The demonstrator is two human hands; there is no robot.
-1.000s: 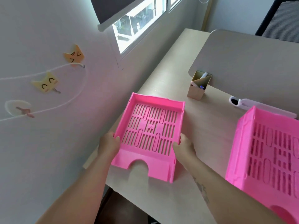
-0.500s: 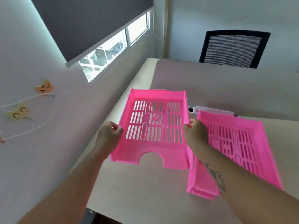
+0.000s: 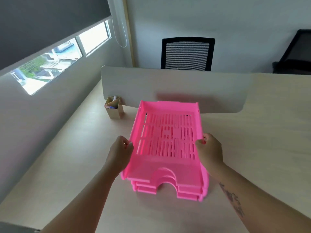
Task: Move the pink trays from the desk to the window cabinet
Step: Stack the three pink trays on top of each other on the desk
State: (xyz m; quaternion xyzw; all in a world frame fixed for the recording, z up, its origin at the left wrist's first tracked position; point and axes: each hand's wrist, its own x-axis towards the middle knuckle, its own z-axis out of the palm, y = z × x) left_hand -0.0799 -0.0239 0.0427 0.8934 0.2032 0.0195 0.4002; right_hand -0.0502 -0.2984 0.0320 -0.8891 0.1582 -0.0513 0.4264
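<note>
I hold a pink slotted tray (image 3: 168, 137) by its two side walls, tilted with its far end raised. My left hand (image 3: 120, 153) grips the left wall and my right hand (image 3: 210, 150) grips the right wall. The tray sits directly over a stack of more pink trays (image 3: 188, 192) on the pale wooden desk (image 3: 80, 165); only the front edges of the stack show beneath it. Whether the held tray touches the stack I cannot tell.
A small cardboard pen holder (image 3: 113, 107) stands at the back left against a low divider panel (image 3: 176, 84). A black mesh chair (image 3: 186, 53) stands behind the divider. A window (image 3: 55, 61) with a grey blind is on the left wall.
Both hands have carried the pink tray from the left side of the desk rightward until it is over the other pink trays. The view has swung right and up.
</note>
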